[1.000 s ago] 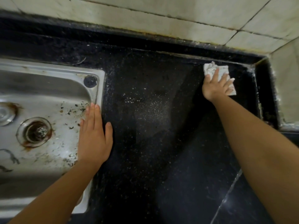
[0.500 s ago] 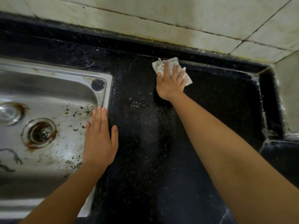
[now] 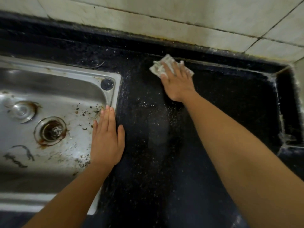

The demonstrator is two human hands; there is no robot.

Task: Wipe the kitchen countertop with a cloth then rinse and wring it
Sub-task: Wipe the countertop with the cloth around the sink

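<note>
While the right hand (image 3: 178, 83) lies flat, fingers straight and slightly spread, on the pale crumpled cloth (image 3: 158, 69), it presses that cloth onto the black tabletop (image 3: 230, 89) near the rear edge, just below the tiled wall (image 3: 164, 22). The cloth lies to the right of the steel sink (image 3: 115, 89) and protrudes beyond the fingertips on the left and far sides. The left hand (image 3: 107, 139) rests palm down, fingers straight and together, thumb apart, across the sink's right rim, holding nothing. Fine white specks (image 3: 148, 104) are scattered on the tabletop between both hands. Dark debris and rust stains mark the sink basin around the drain (image 3: 52, 130)
</note>
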